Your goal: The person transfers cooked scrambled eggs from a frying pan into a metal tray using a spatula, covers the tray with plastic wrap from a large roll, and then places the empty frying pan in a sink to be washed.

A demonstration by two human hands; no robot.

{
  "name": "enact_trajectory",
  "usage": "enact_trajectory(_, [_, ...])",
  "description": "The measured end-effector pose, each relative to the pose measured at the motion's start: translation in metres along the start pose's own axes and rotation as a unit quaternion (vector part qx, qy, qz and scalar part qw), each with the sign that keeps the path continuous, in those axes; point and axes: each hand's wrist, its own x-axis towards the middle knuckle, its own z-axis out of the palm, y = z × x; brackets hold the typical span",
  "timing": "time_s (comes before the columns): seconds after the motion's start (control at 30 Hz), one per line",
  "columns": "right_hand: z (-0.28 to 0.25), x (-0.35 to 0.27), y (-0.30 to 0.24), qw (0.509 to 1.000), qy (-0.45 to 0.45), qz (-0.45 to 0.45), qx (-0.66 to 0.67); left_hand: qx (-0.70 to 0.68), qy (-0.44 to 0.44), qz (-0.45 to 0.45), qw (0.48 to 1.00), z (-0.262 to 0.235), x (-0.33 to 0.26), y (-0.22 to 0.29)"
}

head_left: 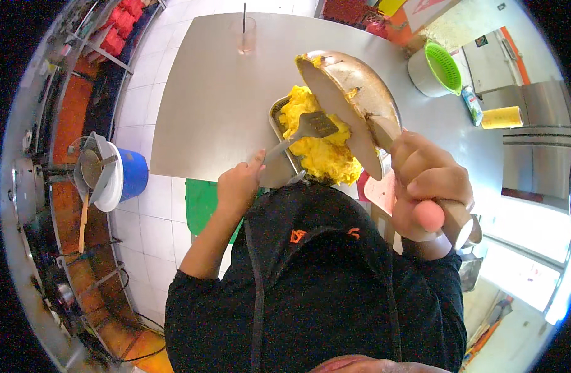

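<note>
My right hand (431,183) is closed round the handle of a large frying pan (357,78). The pan is tipped up on its side over the right of a metal tray (275,121), with bits of yellow egg stuck along its rim. Scrambled eggs (326,160) are heaped in the tray, at the table's near edge. In my left hand (239,183) is the handle of a spatula (316,125). Its slotted grey blade lies against the eggs, beside the pan's opening. The pan hides part of the tray's right side.
The tray stands on a steel table (204,93). A clear glass (245,40) with a dark straw is at the far left. Toward the right are a pot with a green colander (444,68) and a yellow roll (501,117). A blue bucket (133,174) stands off left.
</note>
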Motion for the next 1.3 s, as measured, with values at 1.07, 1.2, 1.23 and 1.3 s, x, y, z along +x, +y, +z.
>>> enact_trajectory(1.07, [-0.016,0.009,-0.005,0.995,0.048,-0.011,0.083,-0.086,-0.038,-0.044,0.995,0.008,-0.028,-0.016])
enact_trajectory(1.2, [-0.018,0.004,-0.004,0.995,0.04,-0.003,0.09,-0.098,-0.009,-0.046,0.994,-0.019,-0.035,-0.022])
enact_trajectory(1.23, [-0.022,0.003,-0.003,0.992,0.033,-0.004,0.126,-0.107,0.004,-0.046,0.993,-0.026,-0.036,-0.022])
enact_trajectory(1.3, [-0.024,0.002,-0.003,0.993,0.029,-0.003,0.111,-0.115,0.016,-0.047,0.992,-0.033,-0.034,-0.021])
